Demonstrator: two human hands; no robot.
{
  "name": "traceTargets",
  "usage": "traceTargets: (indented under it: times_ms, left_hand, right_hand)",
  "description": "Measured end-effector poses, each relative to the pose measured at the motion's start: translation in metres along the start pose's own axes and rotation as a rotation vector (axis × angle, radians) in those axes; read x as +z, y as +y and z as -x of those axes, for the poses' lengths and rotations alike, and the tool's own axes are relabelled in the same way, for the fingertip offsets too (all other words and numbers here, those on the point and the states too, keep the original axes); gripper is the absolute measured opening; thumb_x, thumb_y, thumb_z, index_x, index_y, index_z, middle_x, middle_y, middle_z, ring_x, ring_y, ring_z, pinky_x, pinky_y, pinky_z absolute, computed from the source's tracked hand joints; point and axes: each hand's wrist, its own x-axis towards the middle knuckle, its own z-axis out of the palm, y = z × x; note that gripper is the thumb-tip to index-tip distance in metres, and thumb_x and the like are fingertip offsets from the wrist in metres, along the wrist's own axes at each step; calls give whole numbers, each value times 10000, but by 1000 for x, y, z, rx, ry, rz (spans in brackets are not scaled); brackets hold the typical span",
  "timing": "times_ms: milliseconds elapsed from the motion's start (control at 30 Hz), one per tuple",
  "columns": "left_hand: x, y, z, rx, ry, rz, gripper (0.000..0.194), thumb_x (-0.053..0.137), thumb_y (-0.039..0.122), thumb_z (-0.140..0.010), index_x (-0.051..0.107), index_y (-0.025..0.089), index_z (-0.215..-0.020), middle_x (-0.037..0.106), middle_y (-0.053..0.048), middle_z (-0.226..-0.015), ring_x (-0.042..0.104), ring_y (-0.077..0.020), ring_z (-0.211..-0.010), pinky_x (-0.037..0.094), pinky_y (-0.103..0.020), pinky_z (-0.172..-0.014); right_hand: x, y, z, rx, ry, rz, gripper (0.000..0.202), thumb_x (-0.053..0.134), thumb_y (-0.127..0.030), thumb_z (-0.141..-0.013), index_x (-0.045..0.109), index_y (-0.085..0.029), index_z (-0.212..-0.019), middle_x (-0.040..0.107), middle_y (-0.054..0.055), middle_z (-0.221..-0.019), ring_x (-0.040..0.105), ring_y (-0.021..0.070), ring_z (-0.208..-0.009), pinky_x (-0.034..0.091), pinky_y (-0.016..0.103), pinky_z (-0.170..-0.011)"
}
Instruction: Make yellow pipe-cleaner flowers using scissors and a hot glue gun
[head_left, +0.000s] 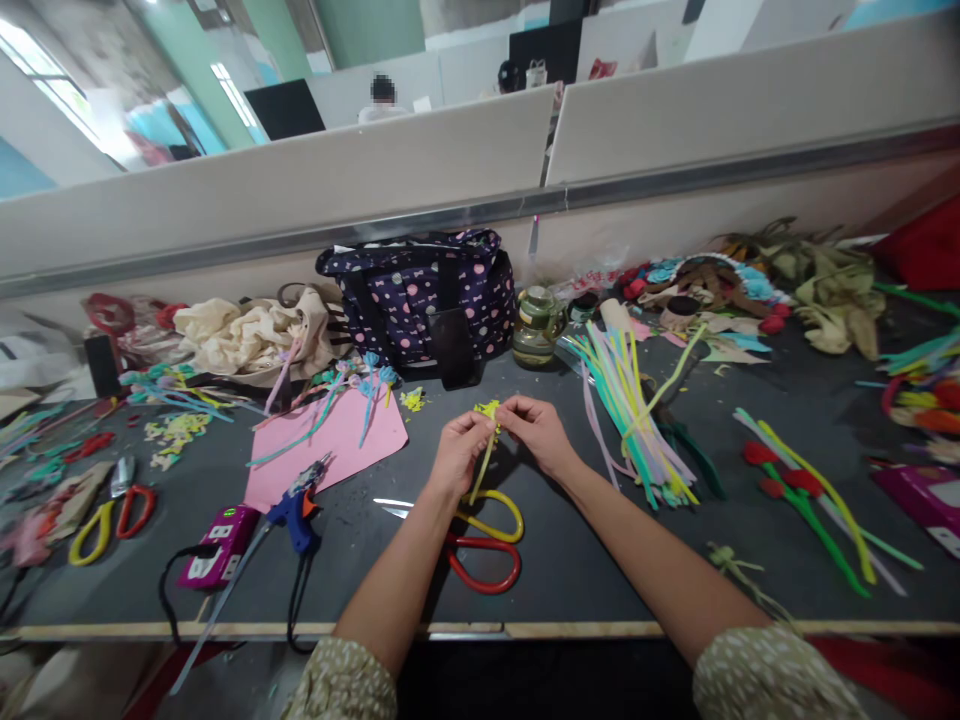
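My left hand pinches a yellow pipe cleaner, which hangs down below the fingers. At its upper end sits a bunch of small yellow bits. My right hand closes its thumb and fingers on the same piece from the other side, and the fingertips of both hands almost meet. Under the wrists, scissors with one red and one yellow handle lie on the dark table; my left forearm covers part of them. A small heap of yellow clippings lies beyond my left hand.
To the left lie a pink sheet, a blue glue gun, a purple power box and second scissors. A dotted bag, phone and glass jar stand behind. Bundled pipe cleaners and red flowers lie right.
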Motion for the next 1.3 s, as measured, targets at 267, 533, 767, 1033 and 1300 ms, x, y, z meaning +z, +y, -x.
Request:
traceTargets:
  times_ms: [267, 533, 767, 1033, 1300]
  left_hand:
    - [2, 0, 6, 377, 175, -353, 207, 690, 294, -710, 585, 152, -602, 518, 27, -600, 456, -88, -587, 366, -219, -609]
    - [5, -1, 8, 410, 148, -397, 208, 681, 297, -730, 597, 149, -611, 523, 19, -619, 454, -89, -597, 358, -217, -602]
    - [2, -8, 1, 79, 22, -2, 214, 739, 303, -663, 614, 135, -617, 470, 49, -504, 410, -58, -475, 339, -201, -519]
    - [0, -6, -1, -166, -77, 173, 265, 737, 344, -674, 689, 96, -753, 648, -58, -674, 563, -113, -548, 434, -232, -515]
    - [-8, -7, -2, -344, -185, 310, 180, 741, 255, -693, 670, 118, -786, 649, -40, -687, 598, -106, -594, 488, -223, -573]
  right_hand:
    - [2, 3, 3, -184, 59, 220, 245, 621, -403, -779, 664, -169, -722, 636, 19, -677, 538, 133, -631, 428, 258, -616]
    - [1, 7, 2, -148, 42, 135, 240, 641, -401, -754, 639, -168, -696, 587, -7, -649, 496, 108, -592, 402, 236, -576]
    - [5, 7, 1, 33, 52, -135, 219, 722, -372, -687, 659, -164, -717, 579, -20, -640, 452, 78, -541, 382, 219, -535]
    - [2, 4, 1, 80, -31, -242, 253, 719, -413, -706, 653, -182, -785, 569, -22, -590, 497, 106, -500, 437, 246, -478]
    - [-2, 1, -1, 12, -110, -169, 215, 700, -384, -739, 653, -174, -749, 561, -21, -613, 502, 91, -528, 435, 231, -523]
